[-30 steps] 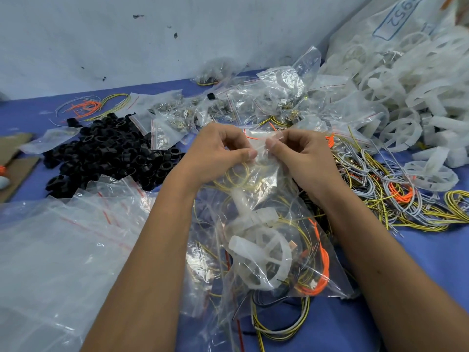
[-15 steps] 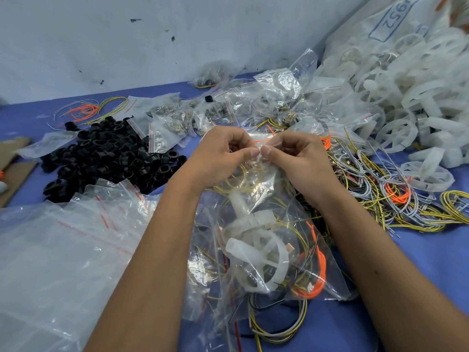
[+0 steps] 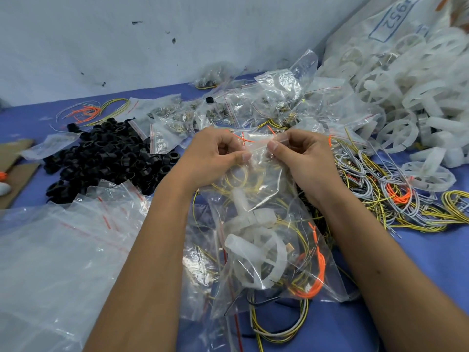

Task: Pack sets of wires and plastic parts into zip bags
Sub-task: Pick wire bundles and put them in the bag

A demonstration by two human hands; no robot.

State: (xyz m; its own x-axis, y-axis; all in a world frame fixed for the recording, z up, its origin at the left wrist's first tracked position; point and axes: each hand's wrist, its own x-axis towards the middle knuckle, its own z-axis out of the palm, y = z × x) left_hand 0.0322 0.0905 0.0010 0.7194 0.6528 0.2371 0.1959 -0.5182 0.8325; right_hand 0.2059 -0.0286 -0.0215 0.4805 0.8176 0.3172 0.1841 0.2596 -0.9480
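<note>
I have both hands up at the mouth of the zip bag (image 3: 256, 199), which hangs over the middle of the blue table (image 3: 418, 262). My left hand (image 3: 215, 153) pinches the bag's top strip between curled fingers and thumb, and my right hand (image 3: 302, 156) pinches the same strip just beside it, thumbs nearly meeting. Inside the bag I see a white plastic wheel part (image 3: 256, 255) low down, with yellow wires (image 3: 241, 179) above it and a loop of orange wire (image 3: 317, 278) at the lower right corner. Under the bag lie more filled bags, with yellow and black wires (image 3: 279, 334) spilling out toward me. To my left a stack of empty zip bags (image 3: 63, 250) covers the table, and beyond it sits a heap of black rings (image 3: 109, 153). To my right a tangle of loose wires (image 3: 406, 199) spreads out, and behind that a pile of white wheels (image 3: 418, 97) rises against a big printed sack (image 3: 396, 21). Small bags of metal bits (image 3: 182, 115) lie along the wall.
</note>
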